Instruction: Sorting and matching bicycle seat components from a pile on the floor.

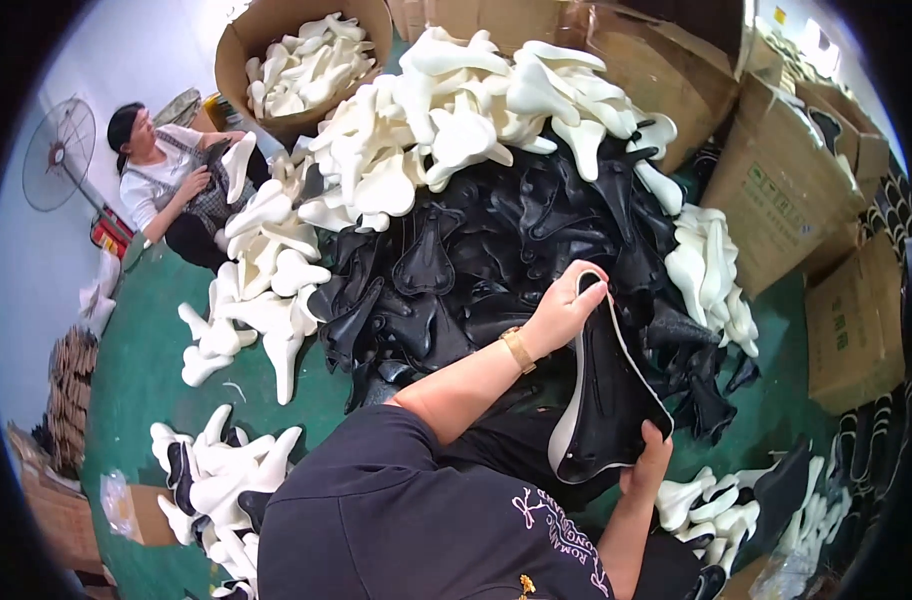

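A bicycle saddle (608, 390), black on its broad face with a white edge along its sides, is held up between my two hands. My left hand (568, 308), with a gold-coloured band on the wrist, is closed around its narrow nose at the upper end. At the wide rear end, my right hand (650, 455) pinches the lower right corner, thumb against the edge. Just beyond lies a large heap of black saddle covers (476, 270). White foam saddle pads (456, 110) are piled behind and around those covers.
More white pads (231, 485) mixed with black pieces lie at the lower left, and others (711, 510) at the lower right. A round carton (234, 60) holds white pads. A co-worker (171, 180) sits at the left beside a fan (59, 155). Cardboard boxes (776, 190) stand at the right.
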{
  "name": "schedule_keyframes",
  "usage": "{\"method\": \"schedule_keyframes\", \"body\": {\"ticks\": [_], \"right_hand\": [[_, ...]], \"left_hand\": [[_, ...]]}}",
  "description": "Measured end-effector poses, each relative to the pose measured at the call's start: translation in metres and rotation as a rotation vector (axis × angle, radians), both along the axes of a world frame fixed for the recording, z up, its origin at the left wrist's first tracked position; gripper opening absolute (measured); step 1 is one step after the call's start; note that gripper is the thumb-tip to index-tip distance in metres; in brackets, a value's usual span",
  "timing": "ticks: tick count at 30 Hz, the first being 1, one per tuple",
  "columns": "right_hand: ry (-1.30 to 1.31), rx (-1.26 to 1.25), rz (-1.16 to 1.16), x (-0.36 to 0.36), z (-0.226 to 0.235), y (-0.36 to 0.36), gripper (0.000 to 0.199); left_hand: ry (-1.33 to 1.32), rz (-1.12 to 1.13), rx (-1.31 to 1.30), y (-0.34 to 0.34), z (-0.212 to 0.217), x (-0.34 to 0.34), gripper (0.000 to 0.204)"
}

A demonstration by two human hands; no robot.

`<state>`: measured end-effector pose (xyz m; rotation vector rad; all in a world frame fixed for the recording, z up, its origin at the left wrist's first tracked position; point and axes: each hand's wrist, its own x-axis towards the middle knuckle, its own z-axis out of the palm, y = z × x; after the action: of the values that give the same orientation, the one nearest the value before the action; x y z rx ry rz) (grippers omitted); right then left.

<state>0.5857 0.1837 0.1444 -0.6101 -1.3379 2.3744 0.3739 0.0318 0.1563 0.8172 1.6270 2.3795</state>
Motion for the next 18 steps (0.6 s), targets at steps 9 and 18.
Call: {"method": "schedule_keyframes", "body": {"ticks": [9, 18], "right_hand": [[-0.027, 0.069, -0.126, 0.036, -0.027, 0.046, 0.044], [-0.101, -0.017, -0.638, 0.122, -0.009, 0.101, 0.062]], "left_hand": [[-0.591, 0.023, -0.332, -0.082, -0.043, -0.009, 0.056], [-1.086, 0.327, 0.172, -0.192, -0.144, -0.050, 0.044]]}}
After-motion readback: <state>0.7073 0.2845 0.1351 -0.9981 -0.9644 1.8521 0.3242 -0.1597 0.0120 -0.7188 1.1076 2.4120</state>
